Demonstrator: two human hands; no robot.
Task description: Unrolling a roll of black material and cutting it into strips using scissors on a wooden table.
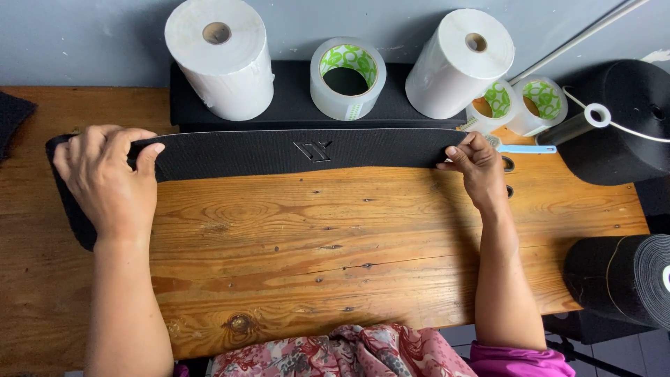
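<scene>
Patterned pink and red floral cloth (349, 352) bunches at the bottom edge, nearest the lens, partly cut off by the frame. Beyond it spreads the knotted, warm-orange wooden plank worktop (314, 251), its grain swirled and pitted with small dark holes. Across its far half lies a long black woven fabric band (293, 152), fine-ribbed, with a small angular emblem stitched at its middle; its left end curves down and disappears under the left hand (108, 178), whose fingers are clamped over the band's top edge. The right hand (478, 167) pinches the band's right end, fingers closed on it.

Two big black fabric rolls (621, 129) sit at the right, the lower one cut off by the frame. Two fat white paper rolls (220, 59) stand on a black slab behind the band, with a clear tape roll with green-printed core (347, 78) between them. Two smaller tape rolls (520, 105) crowd the right. A pale blue handle (527, 149) pokes out behind the right hand; its tool end is hidden.
</scene>
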